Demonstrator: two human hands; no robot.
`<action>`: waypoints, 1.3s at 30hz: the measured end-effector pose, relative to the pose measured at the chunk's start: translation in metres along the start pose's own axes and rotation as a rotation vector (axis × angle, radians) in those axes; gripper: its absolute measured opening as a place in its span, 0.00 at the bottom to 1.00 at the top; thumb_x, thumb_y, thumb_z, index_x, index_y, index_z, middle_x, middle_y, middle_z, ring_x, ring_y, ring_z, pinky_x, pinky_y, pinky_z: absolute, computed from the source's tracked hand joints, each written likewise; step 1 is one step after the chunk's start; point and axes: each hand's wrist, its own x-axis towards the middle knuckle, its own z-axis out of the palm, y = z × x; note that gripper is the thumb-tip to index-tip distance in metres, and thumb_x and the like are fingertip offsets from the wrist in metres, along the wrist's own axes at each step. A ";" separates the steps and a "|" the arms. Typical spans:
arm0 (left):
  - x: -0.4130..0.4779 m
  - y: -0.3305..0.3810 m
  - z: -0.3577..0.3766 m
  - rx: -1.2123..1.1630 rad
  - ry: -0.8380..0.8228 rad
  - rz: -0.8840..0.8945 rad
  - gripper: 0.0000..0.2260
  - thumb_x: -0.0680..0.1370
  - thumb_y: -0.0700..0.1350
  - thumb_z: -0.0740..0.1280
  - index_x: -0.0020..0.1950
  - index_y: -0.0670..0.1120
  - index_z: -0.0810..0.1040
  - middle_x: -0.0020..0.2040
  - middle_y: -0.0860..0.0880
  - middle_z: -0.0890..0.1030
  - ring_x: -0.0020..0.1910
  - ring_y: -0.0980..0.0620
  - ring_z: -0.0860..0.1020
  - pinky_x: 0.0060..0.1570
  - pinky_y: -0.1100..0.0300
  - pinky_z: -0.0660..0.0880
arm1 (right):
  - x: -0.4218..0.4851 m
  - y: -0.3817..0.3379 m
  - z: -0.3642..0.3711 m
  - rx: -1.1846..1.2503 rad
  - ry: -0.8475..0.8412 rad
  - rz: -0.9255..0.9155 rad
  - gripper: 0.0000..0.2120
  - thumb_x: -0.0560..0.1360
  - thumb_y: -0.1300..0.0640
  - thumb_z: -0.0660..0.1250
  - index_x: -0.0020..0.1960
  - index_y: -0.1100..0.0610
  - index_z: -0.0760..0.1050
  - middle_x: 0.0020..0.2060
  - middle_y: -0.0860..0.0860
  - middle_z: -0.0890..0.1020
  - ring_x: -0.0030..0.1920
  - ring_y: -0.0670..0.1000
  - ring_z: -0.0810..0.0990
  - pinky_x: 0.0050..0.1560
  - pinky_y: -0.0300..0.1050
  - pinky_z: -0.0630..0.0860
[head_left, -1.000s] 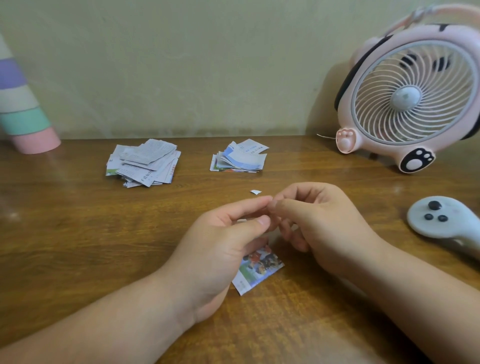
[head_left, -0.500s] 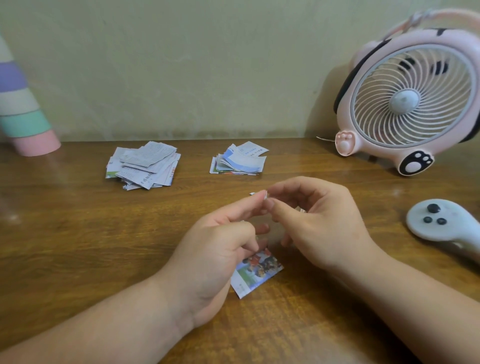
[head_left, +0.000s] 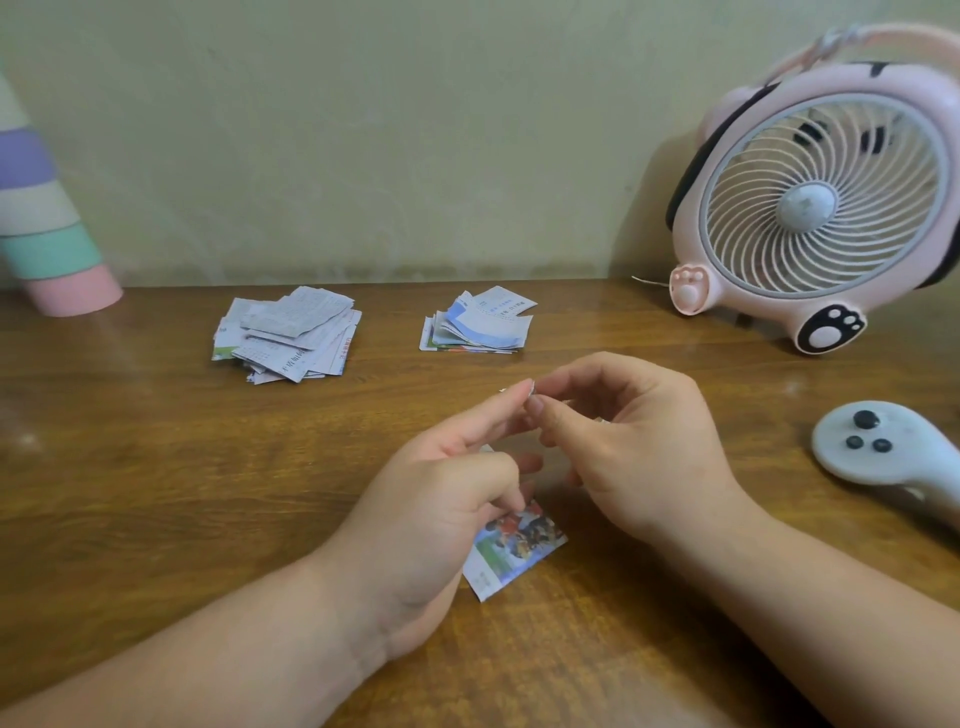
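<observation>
Wood-grain brown counter (head_left: 156, 519) lies nearest me, two bare forearms reaching in over it; a colour-printed slip (head_left: 519, 545) pokes out from under the left hand (head_left: 441, 509), and I cannot tell whether it lies flat or is held; that hand has its lower fingers curled in and its forefinger stretched out, so what it grips, if anything, is hidden from me; the right hand (head_left: 639, 457) sits just right of it, thumb and forefinger pinched together on a tiny pale paper scrap (head_left: 530, 389), which the left forefinger tip also touches, near the counter's middle; off to the right lies a white controller (head_left: 883, 457); farther back sit a greyish paper pile (head_left: 291, 332) on the left and a bluish paper pile (head_left: 478, 325) near the middle; far right, a pink fan (head_left: 821, 208) stands by the wall; far left, a striped pastel cone (head_left: 47, 234).
</observation>
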 end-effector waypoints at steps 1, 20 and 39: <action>0.000 0.000 0.000 0.003 0.002 -0.002 0.36 0.61 0.32 0.62 0.68 0.50 0.79 0.63 0.52 0.83 0.61 0.47 0.82 0.70 0.41 0.72 | 0.000 0.000 0.000 -0.008 0.003 0.002 0.06 0.73 0.57 0.77 0.40 0.50 0.83 0.31 0.50 0.84 0.28 0.47 0.79 0.30 0.50 0.79; -0.001 0.002 0.002 -0.039 -0.017 0.016 0.36 0.62 0.30 0.59 0.69 0.48 0.77 0.61 0.50 0.84 0.57 0.48 0.84 0.68 0.45 0.72 | 0.000 -0.002 0.003 0.016 0.030 -0.007 0.08 0.72 0.59 0.77 0.40 0.48 0.82 0.36 0.47 0.85 0.36 0.51 0.86 0.38 0.57 0.84; -0.001 0.003 0.001 -0.024 -0.021 0.018 0.36 0.62 0.31 0.59 0.70 0.48 0.77 0.60 0.49 0.84 0.56 0.48 0.84 0.66 0.46 0.74 | 0.000 -0.003 0.003 -0.021 0.054 0.004 0.06 0.72 0.57 0.77 0.39 0.49 0.83 0.34 0.44 0.85 0.33 0.48 0.84 0.37 0.55 0.83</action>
